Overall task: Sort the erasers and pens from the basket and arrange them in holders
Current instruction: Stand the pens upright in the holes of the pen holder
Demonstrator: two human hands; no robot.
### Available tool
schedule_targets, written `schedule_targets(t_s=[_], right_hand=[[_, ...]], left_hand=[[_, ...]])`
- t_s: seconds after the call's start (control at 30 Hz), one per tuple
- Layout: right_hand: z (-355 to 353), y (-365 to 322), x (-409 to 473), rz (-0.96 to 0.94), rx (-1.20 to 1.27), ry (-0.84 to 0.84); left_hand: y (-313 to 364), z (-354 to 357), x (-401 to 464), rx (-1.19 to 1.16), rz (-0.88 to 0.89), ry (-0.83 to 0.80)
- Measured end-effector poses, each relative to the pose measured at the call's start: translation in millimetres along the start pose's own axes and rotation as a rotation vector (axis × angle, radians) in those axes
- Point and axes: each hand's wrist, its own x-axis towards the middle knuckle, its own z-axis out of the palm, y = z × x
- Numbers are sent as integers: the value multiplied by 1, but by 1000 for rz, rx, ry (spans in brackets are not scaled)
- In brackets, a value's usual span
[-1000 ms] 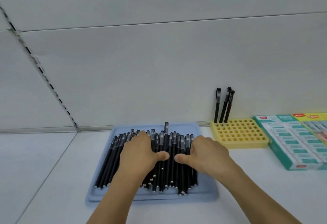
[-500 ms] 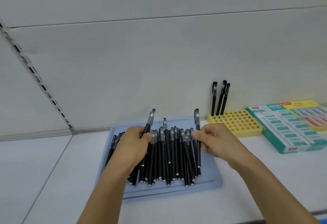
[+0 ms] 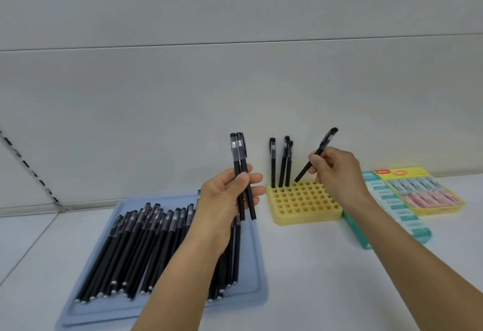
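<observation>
Black pens (image 3: 136, 247) partly behind left forearm

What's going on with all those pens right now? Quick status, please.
Left hand grips two spare pens upright. Right hand pinches one pen, tip angled at yellow holder. Three pens already standing. Nothing blocking the holes.

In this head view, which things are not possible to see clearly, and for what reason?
- Pens on the blue tray: the left forearm covers some, so no count.
- Pens held by the left hand: they overlap; two or three.
- Green eraser box: print blurred, partly behind the right hand and forearm.
</observation>
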Motion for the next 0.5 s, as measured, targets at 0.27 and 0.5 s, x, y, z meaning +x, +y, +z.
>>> schedule_targets(t_s=[0.27,0.5], right_hand=[[9,12,15,-108,-142,-114],[15,6,22,-150,-192,-185]], left_hand=[[-16,20,6,19,7,-8],[-24,29,8,28,10,-13]])
